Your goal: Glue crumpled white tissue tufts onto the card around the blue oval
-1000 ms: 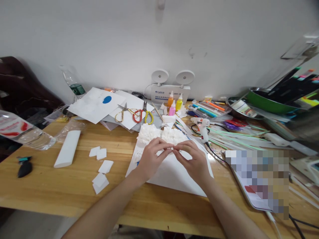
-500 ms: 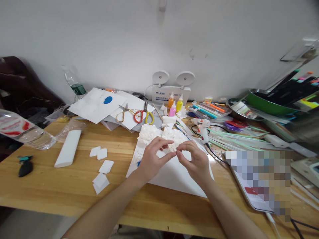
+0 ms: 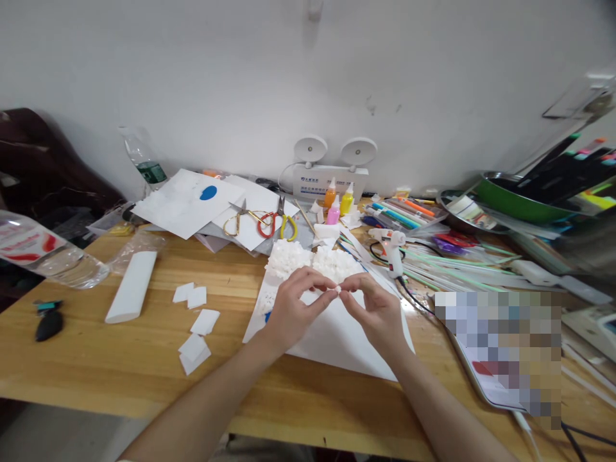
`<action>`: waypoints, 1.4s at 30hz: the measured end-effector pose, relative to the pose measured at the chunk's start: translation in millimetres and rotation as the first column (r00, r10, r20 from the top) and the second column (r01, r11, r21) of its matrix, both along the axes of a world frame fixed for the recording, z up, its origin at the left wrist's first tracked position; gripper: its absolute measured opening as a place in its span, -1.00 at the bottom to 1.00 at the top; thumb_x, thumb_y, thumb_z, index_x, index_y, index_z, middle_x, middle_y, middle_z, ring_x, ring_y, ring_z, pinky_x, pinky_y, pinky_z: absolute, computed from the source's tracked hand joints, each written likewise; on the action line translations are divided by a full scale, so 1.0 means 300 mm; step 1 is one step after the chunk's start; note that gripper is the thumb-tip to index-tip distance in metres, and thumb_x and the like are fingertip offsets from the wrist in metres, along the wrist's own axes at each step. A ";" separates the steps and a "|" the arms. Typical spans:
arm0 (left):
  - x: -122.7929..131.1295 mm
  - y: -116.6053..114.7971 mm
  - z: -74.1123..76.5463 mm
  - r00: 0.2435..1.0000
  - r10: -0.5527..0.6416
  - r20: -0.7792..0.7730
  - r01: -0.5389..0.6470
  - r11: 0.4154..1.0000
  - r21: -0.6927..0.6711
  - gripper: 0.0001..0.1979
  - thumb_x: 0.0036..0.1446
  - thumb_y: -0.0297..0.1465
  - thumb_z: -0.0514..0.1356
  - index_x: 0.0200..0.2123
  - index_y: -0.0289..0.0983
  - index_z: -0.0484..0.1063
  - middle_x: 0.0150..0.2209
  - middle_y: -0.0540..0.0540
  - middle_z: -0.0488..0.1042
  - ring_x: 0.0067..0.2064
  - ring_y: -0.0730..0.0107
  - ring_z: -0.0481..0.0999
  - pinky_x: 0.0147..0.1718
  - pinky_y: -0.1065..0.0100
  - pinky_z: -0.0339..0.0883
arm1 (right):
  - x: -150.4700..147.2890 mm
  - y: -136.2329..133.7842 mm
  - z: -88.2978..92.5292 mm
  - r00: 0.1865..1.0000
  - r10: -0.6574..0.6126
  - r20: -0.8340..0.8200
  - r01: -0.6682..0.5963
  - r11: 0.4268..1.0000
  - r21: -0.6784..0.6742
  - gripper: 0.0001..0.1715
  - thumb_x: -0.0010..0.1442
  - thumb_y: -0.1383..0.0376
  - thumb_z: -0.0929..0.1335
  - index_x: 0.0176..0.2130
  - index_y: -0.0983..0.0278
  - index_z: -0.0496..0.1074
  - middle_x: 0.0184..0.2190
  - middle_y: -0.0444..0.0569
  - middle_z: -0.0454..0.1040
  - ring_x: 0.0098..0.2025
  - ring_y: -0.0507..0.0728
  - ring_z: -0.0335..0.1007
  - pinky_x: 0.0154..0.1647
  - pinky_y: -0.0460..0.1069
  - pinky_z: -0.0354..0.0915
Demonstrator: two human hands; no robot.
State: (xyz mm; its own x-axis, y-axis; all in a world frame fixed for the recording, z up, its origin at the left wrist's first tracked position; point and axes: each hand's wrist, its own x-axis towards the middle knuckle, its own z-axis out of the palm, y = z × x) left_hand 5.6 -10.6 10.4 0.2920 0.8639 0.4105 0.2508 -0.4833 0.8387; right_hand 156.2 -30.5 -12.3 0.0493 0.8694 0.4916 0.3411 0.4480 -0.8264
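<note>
Between the fingertips of my left hand (image 3: 301, 305) and my right hand (image 3: 373, 308) is a tiny white piece (image 3: 338, 289), perhaps crumpled paper. Both hands pinch it, thumbs and index fingers nearly touching. They hover above a white sheet of paper (image 3: 337, 343) on the wooden table. Just beyond my fingers lie fluffy white clusters, one on the left (image 3: 287, 258) and one on the right (image 3: 337, 263), at the sheet's far side. A bit of blue (image 3: 268, 317) shows at the sheet's left, partly covered by my left hand.
Small white paper squares (image 3: 205, 322) and a white block (image 3: 132, 287) lie to the left. Scissors (image 3: 237, 219), paint bottles (image 3: 332, 210) and a glue gun (image 3: 392, 247) with its cord stand behind. A tablet-like device (image 3: 481, 359), its screen pixelated, lies to the right.
My fingertips have come slightly closer together around the tiny white piece, and my left index finger has straightened toward it. The things on the table have stayed in place.
</note>
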 end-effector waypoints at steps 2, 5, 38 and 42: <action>-0.002 0.001 -0.001 1.000 0.007 -0.031 -0.007 1.000 0.015 -0.93 0.05 -0.40 0.16 -0.38 -0.26 0.43 -0.42 -0.05 0.38 -0.33 0.42 0.38 -0.31 0.35 0.29 | 0.006 0.002 0.014 0.998 0.017 0.067 -0.018 1.000 0.022 -0.95 0.06 0.32 0.33 -0.37 0.22 0.40 -0.44 -0.06 0.41 -0.35 0.10 0.31 -0.31 0.03 0.26; -0.007 0.005 -0.004 0.996 0.019 -0.086 -0.014 0.998 0.066 -0.92 0.06 -0.40 0.15 -0.37 -0.26 0.43 -0.41 -0.06 0.39 -0.30 0.39 0.38 -0.26 0.33 0.28 | 0.013 0.007 0.029 0.984 0.018 0.175 -0.032 0.997 0.077 -0.92 0.05 0.36 0.34 -0.36 0.22 0.42 -0.46 -0.06 0.42 -0.34 0.10 0.33 -0.31 0.03 0.28; -0.007 0.005 0.021 0.999 -0.052 0.004 0.052 0.996 -0.078 -0.95 0.02 -0.43 0.15 -0.43 -0.28 0.40 -0.44 -0.04 0.39 -0.35 0.42 0.37 -0.35 0.37 0.27 | 0.030 0.012 0.007 0.999 0.023 -0.045 -0.025 0.998 -0.059 -0.89 0.08 0.27 0.33 -0.44 0.24 0.41 -0.47 -0.07 0.40 -0.37 0.09 0.31 -0.31 0.02 0.25; -0.009 0.009 0.010 0.991 -0.092 0.097 0.106 0.983 -0.152 -0.95 0.01 -0.43 0.16 -0.45 -0.28 0.38 -0.42 -0.06 0.40 -0.33 0.41 0.38 -0.34 0.37 0.28 | 0.054 0.039 -0.006 0.976 -0.179 -0.126 0.162 0.977 -0.136 -0.81 0.07 0.19 0.33 -0.46 0.27 0.40 -0.50 -0.09 0.40 -0.41 0.06 0.29 -0.36 -0.03 0.22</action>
State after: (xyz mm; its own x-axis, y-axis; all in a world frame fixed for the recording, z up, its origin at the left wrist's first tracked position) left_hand 3.0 -7.8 13.5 0.3478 0.8881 0.3004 0.1295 -0.3628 0.9228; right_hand 172.4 -18.7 -14.1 0.2613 0.8960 0.3590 0.2839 0.2841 -0.9158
